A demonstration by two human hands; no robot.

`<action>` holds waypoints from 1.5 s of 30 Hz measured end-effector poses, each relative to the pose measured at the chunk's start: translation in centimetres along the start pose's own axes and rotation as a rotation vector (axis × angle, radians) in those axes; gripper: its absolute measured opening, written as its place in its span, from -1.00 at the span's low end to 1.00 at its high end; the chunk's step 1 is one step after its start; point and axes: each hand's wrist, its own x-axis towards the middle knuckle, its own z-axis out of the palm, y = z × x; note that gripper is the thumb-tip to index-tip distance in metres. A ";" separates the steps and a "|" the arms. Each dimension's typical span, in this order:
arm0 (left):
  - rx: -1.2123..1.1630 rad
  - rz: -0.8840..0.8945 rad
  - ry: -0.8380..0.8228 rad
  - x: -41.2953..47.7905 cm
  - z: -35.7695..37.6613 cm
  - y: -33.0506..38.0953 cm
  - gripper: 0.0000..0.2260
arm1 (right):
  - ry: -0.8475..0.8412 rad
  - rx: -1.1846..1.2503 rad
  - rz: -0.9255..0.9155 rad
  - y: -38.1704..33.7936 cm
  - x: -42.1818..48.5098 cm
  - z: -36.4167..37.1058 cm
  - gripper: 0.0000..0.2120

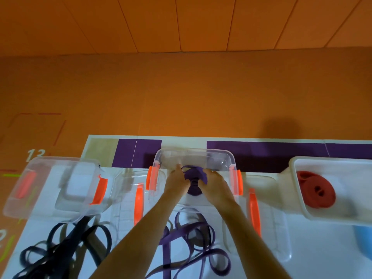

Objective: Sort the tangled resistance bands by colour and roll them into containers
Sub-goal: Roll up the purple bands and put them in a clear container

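Both hands are on the same thing here. The left hand [177,183] and right hand [214,185] are curled around a purple roll [194,175] of band from either side, fingers wrapped onto it, and a loose loop of it sticks up at the top. The roll sits right at the opening of the middle clear container [193,156], the one with orange latches [237,182] on its sides. I honestly can't tell if the roll touches the bottom or hangs just above it.

Closer to the camera, under the forearms, there's a messy pile of loose purple bands [193,256] on the white worktop [314,258]. Off to the left is a separate tangle of dark bands [66,244], nearly black, with one end running up under the left clear container [50,184]. That box is pretty blurred, but it has orange latches too.

Over on the right is a white container [330,164] with red rolls [316,190] lying in it, well apart from the hands. Below it, a blue thing [363,244] pokes in at the edge of the view, and I can't make out what it is.

Two more orange clips [138,202] lie either side of the arms on some flat clear plastic, too hazy to make out.
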 end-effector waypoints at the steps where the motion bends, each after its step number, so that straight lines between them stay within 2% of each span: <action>1: 0.035 0.060 -0.001 -1.1 -0.6 0.1 -0.62 | 0.055 -0.018 -0.057 -0.4 -1.1 -0.3 -0.62; 5: 0.239 0.321 0.066 -7.8 -3.5 -0.8 -0.73 | 0.353 -0.044 -0.300 -0.9 -7.5 -0.2 -0.76; 7: 0.320 0.438 0.142 -11.4 -4.8 -1.9 -0.77 | 0.500 -0.047 -0.393 0.3 -10.8 0.9 -0.76; 9: 0.315 0.504 0.219 -14.8 -5.6 -3.8 -0.82 | 0.596 -0.018 -0.422 2.1 -13.8 2.7 -0.76; 11: 0.250 0.512 0.306 -17.7 -5.8 -6.5 -0.81 | 0.642 -0.046 -0.371 4.2 -16.3 5.2 -0.75; 13: 0.209 0.483 0.322 -20.3 -5.5 -9.3 -0.80 | 0.587 -0.085 -0.289 6.3 -17.8 8.3 -0.63; 15: 0.197 0.448 0.301 -22.5 -4.8 -12.2 -0.82 | 0.411 -0.049 -0.152 7.7 -19.0 11.3 -0.45; 17: 0.220 0.380 0.236 -24.3 -3.9 -14.9 -0.85 | 0.261 -0.125 -0.068 8.7 -19.7 13.9 -0.32; 20: 0.236 0.357 0.149 -26.1 -2.0 -18.0 -0.81 | 0.189 -0.395 0.007 9.0 -20.7 15.4 -0.47; 23: 0.228 0.361 0.067 -27.3 -1.0 -18.7 -0.78 | 0.185 -0.402 0.033 8.3 -21.9 15.2 -0.77; 26: 0.194 0.398 -0.028 -27.9 0.1 -18.2 -0.74 | 0.147 -0.437 0.042 8.6 -24.1 15.5 -0.76; 30: 0.142 0.519 -0.118 -28.6 2.1 -17.1 -0.60 | 0.157 -0.169 0.022 9.1 -27.0 15.5 -0.63; 33: 0.036 0.634 -0.188 -29.2 3.7 -15.3 -0.52 | 0.225 0.038 -0.025 8.5 -28.3 14.6 -0.58; 35: 0.081 0.698 -0.152 -29.1 5.2 -14.3 -0.54 | 0.261 0.154 -0.008 7.4 -28.9 13.1 -0.64; 37: 0.112 0.699 -0.023 -28.6 6.2 -13.4 -0.56 | 0.269 0.261 -0.011 6.2 -29.2 11.1 -0.73; 41: -0.291 0.644 0.035 -28.5 4.9 -11.2 -0.62 | 0.167 0.460 -0.156 3.2 -29.7 7.1 -0.85; 45: -0.524 0.593 -0.150 -29.1 1.6 -9.2 -0.37 | 0.075 0.758 -0.220 1.4 -30.2 3.3 -0.68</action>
